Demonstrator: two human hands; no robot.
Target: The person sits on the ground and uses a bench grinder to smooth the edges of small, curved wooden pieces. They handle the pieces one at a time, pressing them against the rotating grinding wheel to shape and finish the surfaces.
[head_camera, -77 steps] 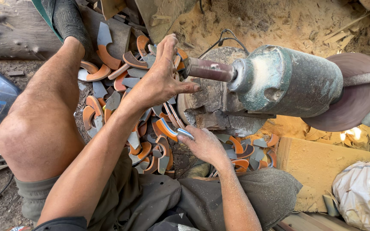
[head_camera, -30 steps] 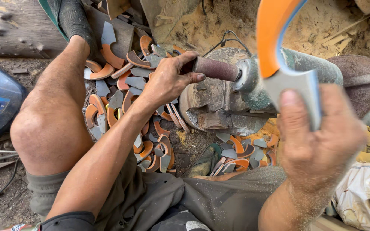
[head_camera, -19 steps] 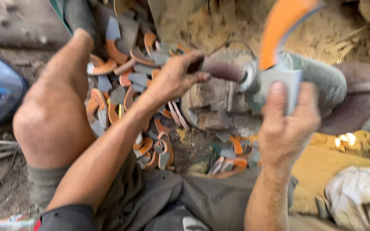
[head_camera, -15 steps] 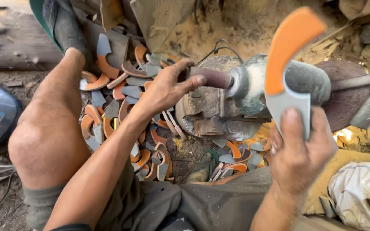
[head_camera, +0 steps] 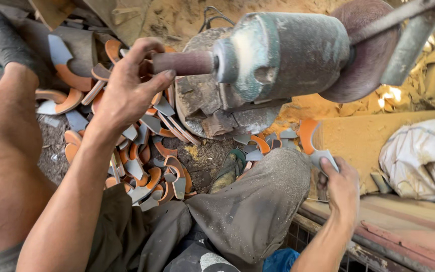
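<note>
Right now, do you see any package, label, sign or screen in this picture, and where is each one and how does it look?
No label, sign or screen shows.
White sack: at the right edge, on the wooden boards; crumpled, bulging, white, and tied shut.
Blue bag or cloth: at the bottom edge, under the bent knee; only a small, creased corner shows, so its kind is unclear.

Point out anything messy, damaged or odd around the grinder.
The curved orange-and-grey blades lie in a loose, jumbled heap on the dirt. Sawdust has piled under the motor. The left hand touches the bare spindle.
</note>
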